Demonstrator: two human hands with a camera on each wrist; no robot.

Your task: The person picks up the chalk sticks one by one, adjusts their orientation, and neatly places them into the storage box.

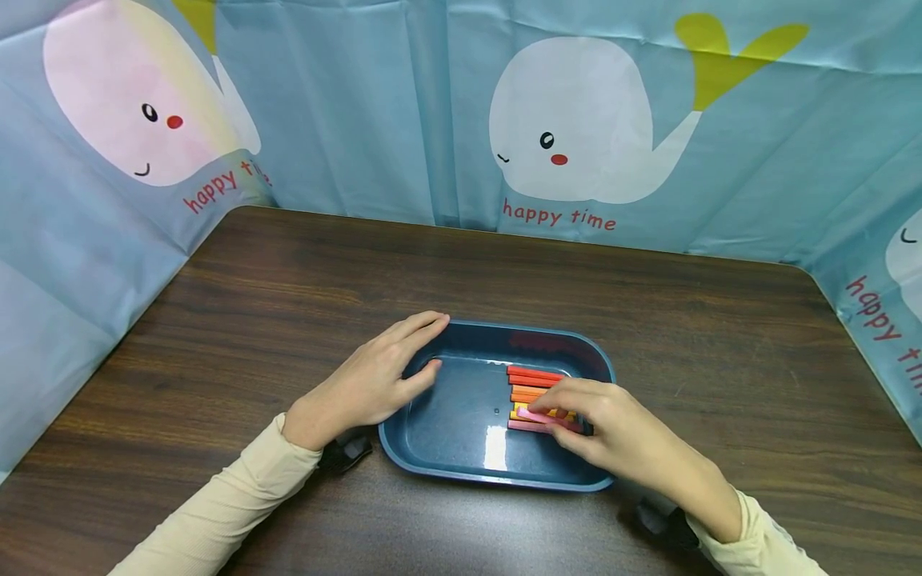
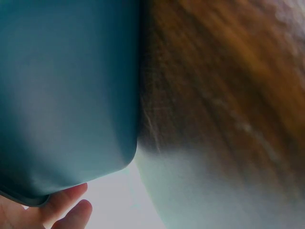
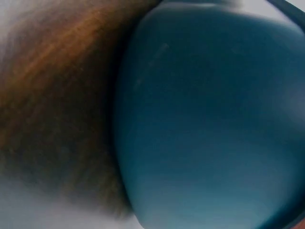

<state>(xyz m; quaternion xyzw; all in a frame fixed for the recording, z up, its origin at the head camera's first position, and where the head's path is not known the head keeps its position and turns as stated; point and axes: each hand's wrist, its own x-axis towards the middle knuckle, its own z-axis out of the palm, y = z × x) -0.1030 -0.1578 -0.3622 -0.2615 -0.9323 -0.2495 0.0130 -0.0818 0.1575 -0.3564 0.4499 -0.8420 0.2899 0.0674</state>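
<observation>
A dark blue plastic tray (image 1: 461, 478) with rounded corners stands on the table. My left hand (image 1: 374, 384) holds its left end, thumb over the inside and fingers at the far left corner. In the left wrist view, fingertips (image 2: 74, 214) show outside the wall of the tray (image 2: 71, 95). Inside the tray's right half my right hand (image 1: 612, 420) pinches a pink stick (image 1: 536, 417) between thumb and fingers. Beneath it lies a row of red (image 1: 533, 375), orange (image 1: 528, 394), yellow and pink sticks, partly hidden by that hand. The right wrist view shows mostly the tray's outer wall (image 3: 205, 119).
The brown wooden table (image 1: 324, 272) extends all round the tray. A light blue curtain (image 1: 374, 112) with printed whales hangs along its back and both sides. Dark wrist straps (image 1: 349, 452) sit under both wrists.
</observation>
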